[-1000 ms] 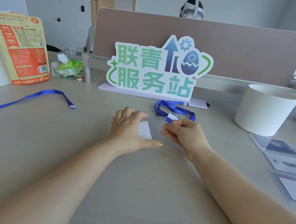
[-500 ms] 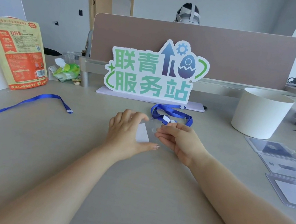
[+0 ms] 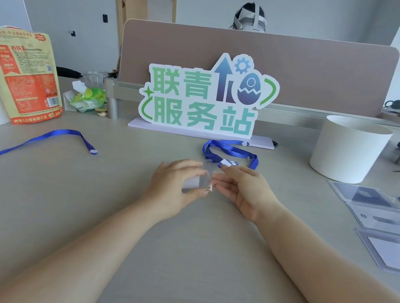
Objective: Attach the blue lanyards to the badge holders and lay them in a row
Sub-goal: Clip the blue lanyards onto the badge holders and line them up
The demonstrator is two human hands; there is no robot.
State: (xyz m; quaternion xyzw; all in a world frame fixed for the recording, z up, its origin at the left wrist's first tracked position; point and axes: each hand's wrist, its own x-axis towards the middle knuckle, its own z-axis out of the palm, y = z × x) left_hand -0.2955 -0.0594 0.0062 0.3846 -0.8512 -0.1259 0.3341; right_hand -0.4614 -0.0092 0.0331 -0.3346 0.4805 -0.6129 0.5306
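Pinching with thumb below and curled fingers above, my left hand [image 3: 175, 184] holds the clear badge holder [image 3: 200, 181] over the table [image 3: 175, 265], in the middle before me. My right hand [image 3: 247, 193] meets it from the other side and seems to pinch the white lanyard clip [image 3: 226, 162] at the holder's top edge. The blue lanyard [image 3: 230, 152] lies looped behind. I judge the holder light, thin, bendy and slippery, so it is better to hold it by the edges near the slot. Both forearms reach forward, wrists turned inward, the 2 hands almost touching.
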